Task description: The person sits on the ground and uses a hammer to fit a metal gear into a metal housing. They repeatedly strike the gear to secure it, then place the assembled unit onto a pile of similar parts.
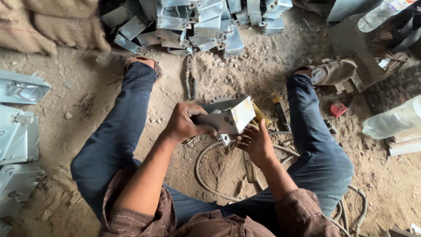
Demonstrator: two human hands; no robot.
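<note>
- We sat on the dirt floor [79, 83] with our knees spread, and the folded sheet-metal bracket [228, 117] was up in front of us, between our legs and above a coil of pale hose [206, 182] that lay on the ground.
- Our left hand [186, 123] was closed around the bracket's left end, fingers wrapped over its top edge.
- Our right hand [254, 142] was under the bracket's lower right corner, fingers curled and touching it at a small tab; we could not tell how firmly it gripped.
- Just behind the bracket a toothed disc [221, 100] poked up, mostly hidden by the bracket itself.
- A pair of pliers [190, 79] lay on the floor beyond our hands, well apart from them.
- A yellow-handled tool [277, 107] lay near our right knee, partly behind the bracket.
- A heap of similar grey metal brackets [197, 24] was piled at the far side, beyond our feet.
- More grey metal housings [17, 131] lay along the left edge of the view.
- Burlap sacks [57, 24] were stacked at the far left.
- Two clear plastic bottles stood out on the right: one [392, 120] lay near our right leg, another [379, 15] was farther off; what was inside them we could not tell.
- A small red object [338, 109] lay in the dirt beside our right shin.
</note>
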